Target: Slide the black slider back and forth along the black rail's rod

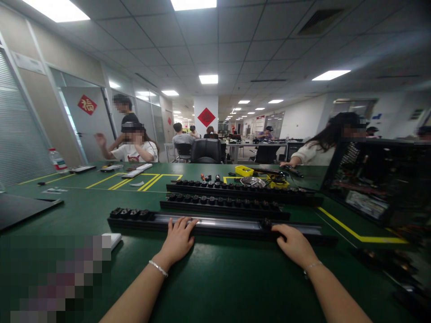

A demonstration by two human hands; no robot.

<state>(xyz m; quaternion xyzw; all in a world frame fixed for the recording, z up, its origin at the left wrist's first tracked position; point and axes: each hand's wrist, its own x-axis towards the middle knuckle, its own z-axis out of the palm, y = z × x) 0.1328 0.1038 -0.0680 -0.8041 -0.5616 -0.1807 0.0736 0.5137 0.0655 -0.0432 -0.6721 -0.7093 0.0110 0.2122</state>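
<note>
A long black rail (218,226) with a shiny inner channel lies across the green table in front of me. Several round black socket modules (131,213) sit at its left end. One lone black socket module (266,223) stands in the channel towards the right. My left hand (178,235) rests on the rail left of centre, its fingers stretched and apart over the near wall. Right beside the lone module, my right hand (293,242) has bent fingers over the near wall, the fingertips seemingly against the module. Its thumb is in front of the rail.
Beyond it lie two more black rails (225,202) filled with socket modules. Yellow trays (244,171) and a metal dish (252,181) stand behind them. An open computer case (367,184) is at the right. Co-workers (139,146) sit across the table. A bottle (58,160) stands far left.
</note>
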